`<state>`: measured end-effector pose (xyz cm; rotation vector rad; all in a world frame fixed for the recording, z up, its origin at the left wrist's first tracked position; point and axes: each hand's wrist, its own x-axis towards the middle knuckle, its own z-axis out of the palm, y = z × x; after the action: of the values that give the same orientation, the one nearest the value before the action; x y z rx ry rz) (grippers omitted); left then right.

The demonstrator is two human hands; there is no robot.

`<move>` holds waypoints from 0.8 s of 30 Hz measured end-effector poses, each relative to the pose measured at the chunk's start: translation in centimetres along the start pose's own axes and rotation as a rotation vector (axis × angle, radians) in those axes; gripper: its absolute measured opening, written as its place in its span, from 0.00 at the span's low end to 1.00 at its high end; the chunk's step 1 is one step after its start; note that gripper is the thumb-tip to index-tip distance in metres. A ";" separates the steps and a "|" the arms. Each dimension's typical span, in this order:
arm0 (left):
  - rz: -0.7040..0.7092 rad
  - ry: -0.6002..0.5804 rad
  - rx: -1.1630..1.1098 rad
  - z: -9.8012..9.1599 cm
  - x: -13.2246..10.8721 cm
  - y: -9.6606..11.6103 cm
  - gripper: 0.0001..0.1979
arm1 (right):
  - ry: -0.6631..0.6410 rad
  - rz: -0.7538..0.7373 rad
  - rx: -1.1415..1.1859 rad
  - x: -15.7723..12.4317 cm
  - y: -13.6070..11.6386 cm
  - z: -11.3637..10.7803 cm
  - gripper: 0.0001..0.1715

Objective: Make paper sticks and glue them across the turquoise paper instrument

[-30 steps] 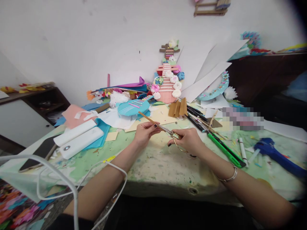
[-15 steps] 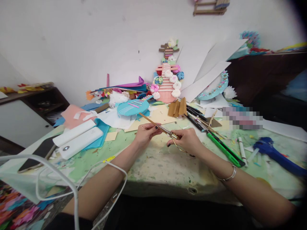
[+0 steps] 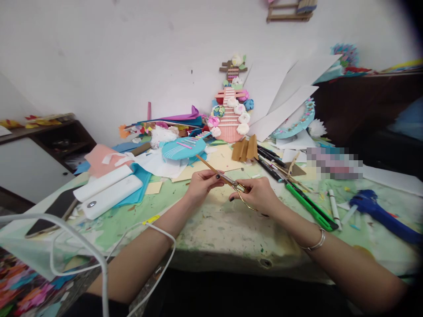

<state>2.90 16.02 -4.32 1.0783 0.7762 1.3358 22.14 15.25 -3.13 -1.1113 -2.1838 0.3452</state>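
Observation:
My left hand point(image 3: 199, 186) pinches a thin brown strip point(image 3: 207, 164), which looks like paper and slants up to the left past my fingertips. In my right hand point(image 3: 260, 192) is a pair of scissors point(image 3: 246, 200) with gold-coloured loop handles. Their blades lie along the lower end of the strip, between the two hands. Whether the blades are closed on the strip I cannot tell. Just beyond my hands stands a pleated piece of brown paper point(image 3: 244, 149), and a blue paper guitar shape point(image 3: 183, 148) lies farther left.
Pens point(image 3: 269, 158) and a green utility knife point(image 3: 310, 206) lie to the right, near a blue glue gun point(image 3: 373, 209). At left are a white device point(image 3: 112, 198), a phone point(image 3: 54, 211) and a looping white cable point(image 3: 105, 281). A flower-covered pink paper guitar point(image 3: 229, 119) leans against the wall.
The brown strip's upper end has shifted slightly to the right, and my left hand has moved a little the same way. My right hand keeps the scissors in nearly the same place.

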 end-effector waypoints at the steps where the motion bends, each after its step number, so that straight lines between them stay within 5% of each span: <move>1: 0.002 -0.008 0.008 0.0 0.0 0.0 0.15 | -0.002 0.002 0.005 0.0 0.0 0.0 0.24; 24: 0.038 -0.043 -0.002 0.1 0.1 -0.4 0.16 | 0.011 0.053 0.031 -0.1 -0.3 0.4 0.23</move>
<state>3.18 16.11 -4.66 1.1208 0.7256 1.3411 21.68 15.02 -3.33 -1.1526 -2.1357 0.3934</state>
